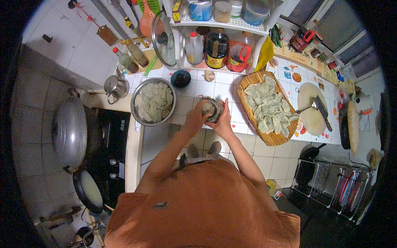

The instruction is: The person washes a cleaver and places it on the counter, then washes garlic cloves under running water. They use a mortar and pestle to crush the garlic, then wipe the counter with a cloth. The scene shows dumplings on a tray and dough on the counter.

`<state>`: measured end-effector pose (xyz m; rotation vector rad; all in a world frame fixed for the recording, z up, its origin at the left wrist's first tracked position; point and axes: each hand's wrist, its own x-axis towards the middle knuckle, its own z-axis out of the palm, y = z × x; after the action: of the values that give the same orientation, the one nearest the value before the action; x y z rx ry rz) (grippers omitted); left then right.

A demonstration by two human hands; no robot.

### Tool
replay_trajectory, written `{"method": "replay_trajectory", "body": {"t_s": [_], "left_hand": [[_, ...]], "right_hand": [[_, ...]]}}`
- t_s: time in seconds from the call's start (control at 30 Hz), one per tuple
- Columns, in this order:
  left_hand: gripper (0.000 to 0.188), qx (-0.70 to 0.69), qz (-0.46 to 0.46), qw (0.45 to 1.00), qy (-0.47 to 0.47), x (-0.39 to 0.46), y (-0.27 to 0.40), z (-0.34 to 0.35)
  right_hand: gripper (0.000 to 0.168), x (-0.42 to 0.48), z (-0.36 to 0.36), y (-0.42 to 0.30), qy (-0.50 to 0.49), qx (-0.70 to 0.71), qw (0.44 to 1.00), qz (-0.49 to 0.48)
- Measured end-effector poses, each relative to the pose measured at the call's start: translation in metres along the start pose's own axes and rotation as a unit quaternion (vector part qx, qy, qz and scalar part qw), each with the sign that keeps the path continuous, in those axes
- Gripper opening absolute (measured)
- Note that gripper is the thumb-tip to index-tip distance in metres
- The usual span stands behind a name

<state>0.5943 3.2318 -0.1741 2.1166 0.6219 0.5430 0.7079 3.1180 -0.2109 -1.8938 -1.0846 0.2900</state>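
Observation:
Both my hands are at a small round container (214,115), apparently a jar, at the counter's front edge. My left hand (196,115) grips its pale top, and my right hand (224,119) wraps the side with fingers spread along it. The contents cannot be made out. On the left stands a metal bowl (134,105) heaped with pale dumplings (153,100). To the right lies a woven bamboo tray (269,139) with more dumplings (268,107). A small dark-blue bowl (180,79) with dark contents and a garlic bulb (209,76) sit behind my hands.
A white shelf (217,23) with bottles and jars rises behind. A metal kettle (116,86) and black stove (116,133) are left, with a large metal lid (69,131) beyond. At right, a round cutting board (305,114) bears a cleaver (324,113) and a metal-headed utensil (314,104).

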Motion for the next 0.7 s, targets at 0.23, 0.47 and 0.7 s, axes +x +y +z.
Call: {"method": "replay_trajectory", "body": {"t_s": [0.23,0.47,0.7], "left_hand": [[0.050,-0.135,0.025,0.983,0.122,-0.012,-0.008,0.011],[0.049,-0.094,0.056,0.991,0.077,-0.026,-0.011,0.007],[0.048,-0.124,0.058,0.985,0.103,-0.022,-0.024,0.016]], "right_hand": [[0.142,-0.003,0.007,0.013,-0.038,0.099,0.994,0.034],[0.137,0.000,0.005,0.005,-0.006,0.052,0.998,0.019],[0.135,-0.002,0.006,0.002,-0.003,0.078,0.997,0.031]]}}
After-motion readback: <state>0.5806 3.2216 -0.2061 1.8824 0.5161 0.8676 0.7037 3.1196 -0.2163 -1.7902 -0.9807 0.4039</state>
